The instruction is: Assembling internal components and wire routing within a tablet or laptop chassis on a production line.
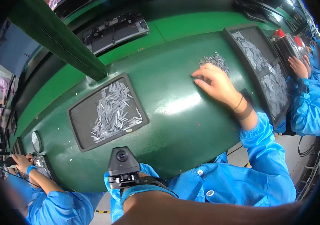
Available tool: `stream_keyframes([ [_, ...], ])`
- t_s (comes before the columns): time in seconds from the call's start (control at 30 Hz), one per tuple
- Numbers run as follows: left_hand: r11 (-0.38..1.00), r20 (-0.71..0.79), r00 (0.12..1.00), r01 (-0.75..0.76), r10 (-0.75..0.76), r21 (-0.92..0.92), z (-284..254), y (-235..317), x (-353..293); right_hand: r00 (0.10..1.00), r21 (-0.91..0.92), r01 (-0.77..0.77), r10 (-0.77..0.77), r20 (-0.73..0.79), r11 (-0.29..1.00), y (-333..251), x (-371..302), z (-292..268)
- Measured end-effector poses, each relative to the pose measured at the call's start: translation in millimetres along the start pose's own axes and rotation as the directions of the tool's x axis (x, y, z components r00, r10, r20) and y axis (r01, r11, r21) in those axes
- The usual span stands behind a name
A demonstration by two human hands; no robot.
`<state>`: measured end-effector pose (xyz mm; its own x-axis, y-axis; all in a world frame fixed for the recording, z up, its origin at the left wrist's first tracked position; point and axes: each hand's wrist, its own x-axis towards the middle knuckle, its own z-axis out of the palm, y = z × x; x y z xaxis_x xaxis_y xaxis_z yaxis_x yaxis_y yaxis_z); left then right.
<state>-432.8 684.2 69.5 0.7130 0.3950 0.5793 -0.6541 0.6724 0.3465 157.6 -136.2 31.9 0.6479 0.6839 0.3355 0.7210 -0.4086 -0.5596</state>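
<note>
My right hand (214, 83) is held over the green work surface (171, 138), palm down. Its fingers reach left, with a small gap between thumb and forefinger, and nothing shows between them. Just beyond it lies a loose heap of small dark grey pieces (217, 60). Close to the lower edge, my left hand (190, 204) is a dark, blurred shape whose fingers do not show. A blue band and a black camera device (124, 165) are on that wrist. Left of centre, a black tray (78, 125) carries many slim grey strips (113, 108).
A divided dark tray (242, 62) of flat grey pieces stands at right, beside a co-worker's hands (298, 66). Another person's hand (23, 163) is at lower left, near a round dish (36, 141). A green post (62, 41) rises behind the strip tray. Beyond lies an opened device panel (118, 35).
</note>
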Motion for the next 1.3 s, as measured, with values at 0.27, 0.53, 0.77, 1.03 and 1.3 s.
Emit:
stream_keyframes([
  [0.27,0.986,-0.019,0.987,0.163,-0.162,0.036,44.8,-122.1,106.6,1.000,0.008,-0.026,0.026,0.015,1.000,8.1,7.3,-8.2],
  [0.53,0.960,-0.007,0.963,0.270,-0.270,0.071,99.9,-268.5,150.3,0.999,0.024,0.031,-0.030,-0.022,0.999,10.5,3.0,-0.3],
  [0.77,0.958,0.007,0.963,0.267,-0.269,0.105,146.1,-378.8,147.8,1.000,0.016,-0.004,0.004,0.000,1.000,5.6,-0.5,3.4],
  [1.03,0.941,-0.002,0.956,0.290,-0.294,0.172,203.8,-482.7,144.0,1.000,0.048,0.002,-0.003,0.018,0.999,5.3,-1.4,4.5],
  [1.3,0.882,-0.040,0.913,0.403,-0.406,0.245,273.2,-572.3,136.4,1.000,0.052,-0.003,0.002,0.013,0.999,8.0,3.6,0.9],
])
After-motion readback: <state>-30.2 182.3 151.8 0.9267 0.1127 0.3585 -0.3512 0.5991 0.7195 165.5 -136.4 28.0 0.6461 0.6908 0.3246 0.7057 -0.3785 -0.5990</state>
